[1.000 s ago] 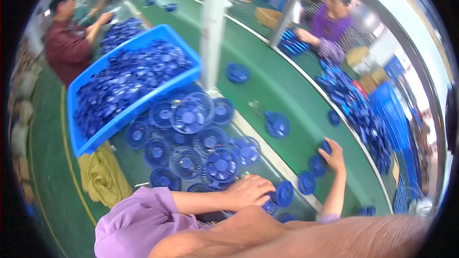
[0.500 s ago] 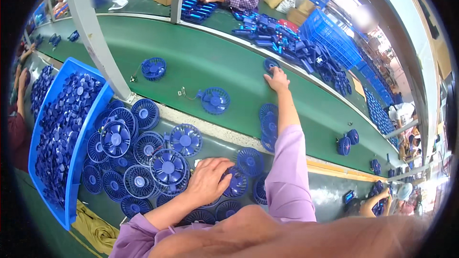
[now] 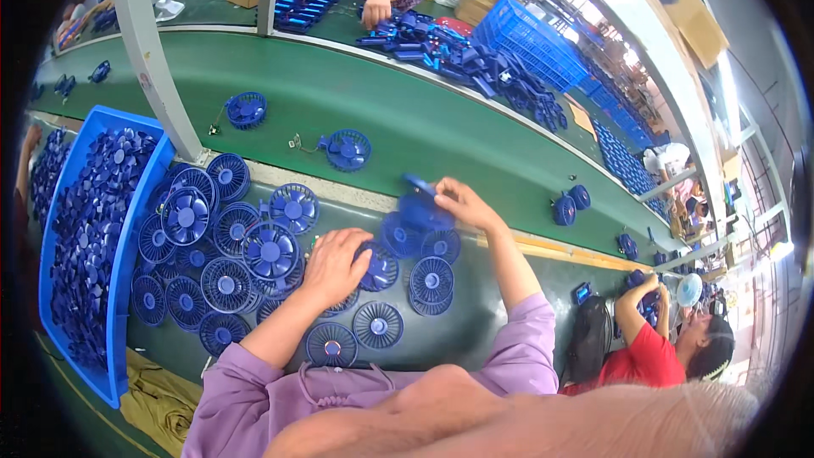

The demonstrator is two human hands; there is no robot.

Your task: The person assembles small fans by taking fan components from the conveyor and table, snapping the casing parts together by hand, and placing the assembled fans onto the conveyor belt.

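Evidently, two hands at work among blue fan parts

Just over the near edge of the green conveyor belt [image 3: 500,165], the right hand [image 3: 462,202] pinches a round blue fan part [image 3: 418,188] between thumb and fingers (motion blurs the part, so its exact shape is hard to make out). Below it, more blue rings lie close together at the counter's edge, the nearest ones blurred too.

The left hand [image 3: 333,267] rests palm down over the counter [image 3: 487,322], its fingers stretched out and its thumb at the left edge of a blue fan [image 3: 378,267]; whether it grips that fan, I cannot tell. Toward the wearer lie a slatted blue cage [image 3: 377,325] and a second cage [image 3: 332,345], with an overlapping pair [image 3: 431,282] to the right.

Left of the left hand, a heap of fans and cages [image 3: 227,284] spreads to a light-blue tray [image 3: 127,288] full of small dark-blue pieces [image 3: 89,246]. On the belt sit two blue fans, a farther one [image 3: 246,109] and a nearer one [image 3: 348,150], each with a small part attached. Across the belt, a co-worker's hand [image 3: 378,7] touches a pile of blue parts [image 3: 475,59].
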